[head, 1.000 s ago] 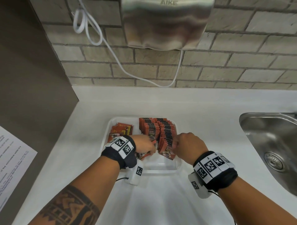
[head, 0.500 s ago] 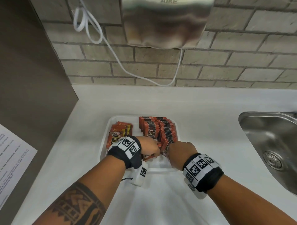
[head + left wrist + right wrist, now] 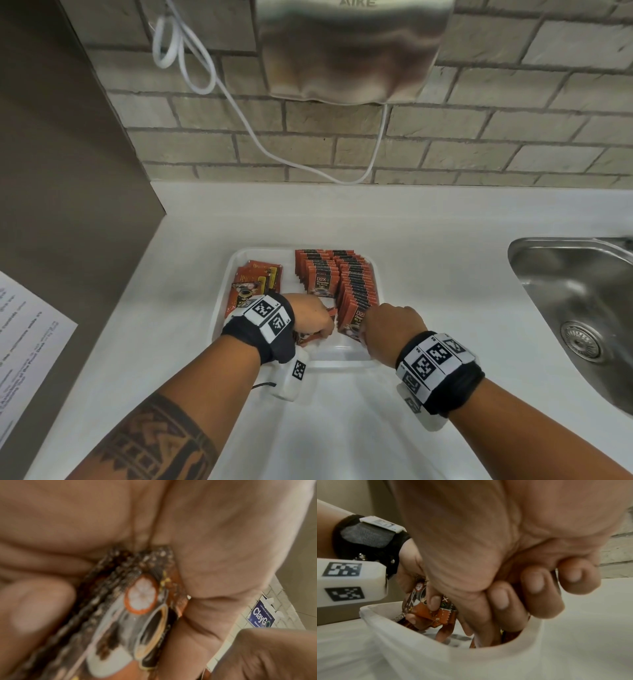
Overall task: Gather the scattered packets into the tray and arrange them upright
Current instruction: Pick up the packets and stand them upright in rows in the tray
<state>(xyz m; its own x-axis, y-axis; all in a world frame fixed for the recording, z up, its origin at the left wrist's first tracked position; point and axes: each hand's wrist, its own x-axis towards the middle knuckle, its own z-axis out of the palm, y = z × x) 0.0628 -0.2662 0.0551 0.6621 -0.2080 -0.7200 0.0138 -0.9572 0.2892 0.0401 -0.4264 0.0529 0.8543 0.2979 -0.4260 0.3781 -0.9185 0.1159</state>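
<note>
**Both hands in the tray, left gripping a bundle of packets**

In the white tray [image 3: 219, 318] on the white counter [image 3: 445, 274], both hands work at the near end. The left hand [image 3: 310, 317] has its fingers curled round a small bundle of packets [image 3: 130, 615]; the left wrist view shows several sachets pinched edge-on between thumb and fingers, blurred. The right hand [image 3: 390, 327] is at the near end of the right-hand row of packets [image 3: 356, 291], fingers curled and dipping inside the tray wall. Whether it actually pinches a packet, cannot tell; fingertips are hidden behind the hand and the rim.

Two rows of red packets stand upright, side by side, in the right half of the tray; the shorter left row [image 3: 317, 274] touches the longer one. A few loose packets [image 3: 255, 281] lie flat in the far left part of the tray.

A steel sink [image 3: 582, 308] sits at right, well apart from the tray. A hand dryer [image 3: 352, 51] hangs on the brick wall, with a white cord [image 3: 239, 113] looping below it. A printed sheet [image 3: 24, 339] is at far left.
</note>
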